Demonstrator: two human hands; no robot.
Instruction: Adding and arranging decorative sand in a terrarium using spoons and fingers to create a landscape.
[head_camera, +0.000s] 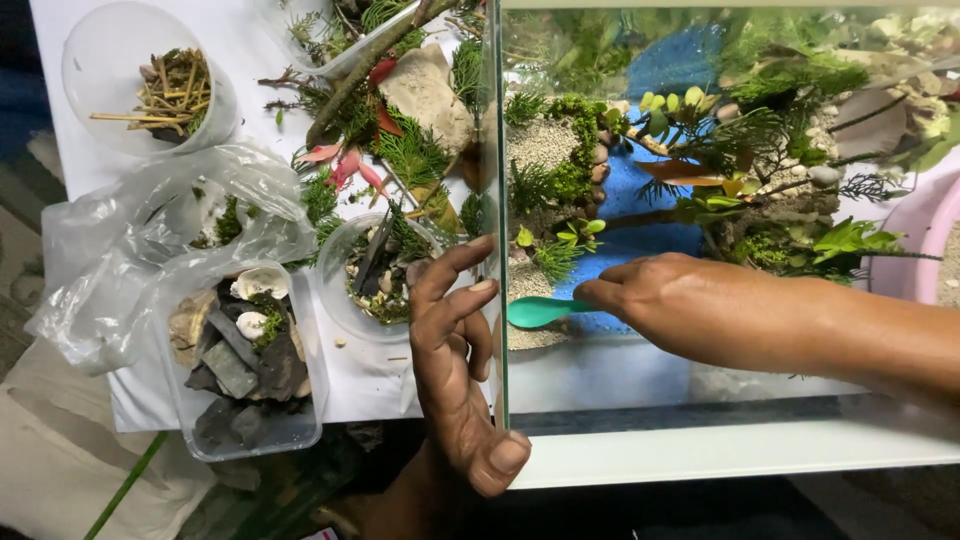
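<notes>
– So, what is closest to us?

– The left hand (455, 360). It is pressed on the near corner of the glass tank (497, 200). Its fingers (452, 262) are spread apart and flat on the outside of the glass, and they grip nothing.

– And the right hand (690, 305)?

– It is inside the tank, at about 3 o'clock from the left one. Its fingers are pinched tight on a small green spoon (538, 311). The spoon's bowl points to 9 o'clock and sits low over the pale sand (535, 145), right at the edge of the blue sand (640, 190).

– What is farther back?

– Little green plants (760, 140) and small stones (600, 160) in the tank. At 9 o'clock, on the white counter (70, 30), there is a box of dark rocks (235, 365), a crumpled plastic bag (120, 230), and a round tub of twigs (170, 90) far off at 11 o'clock.

– What could go wrong?

– I think the spoon could push pale sand into the blue and mix the colours. The arm could also bump the plants and knock them over.
</notes>
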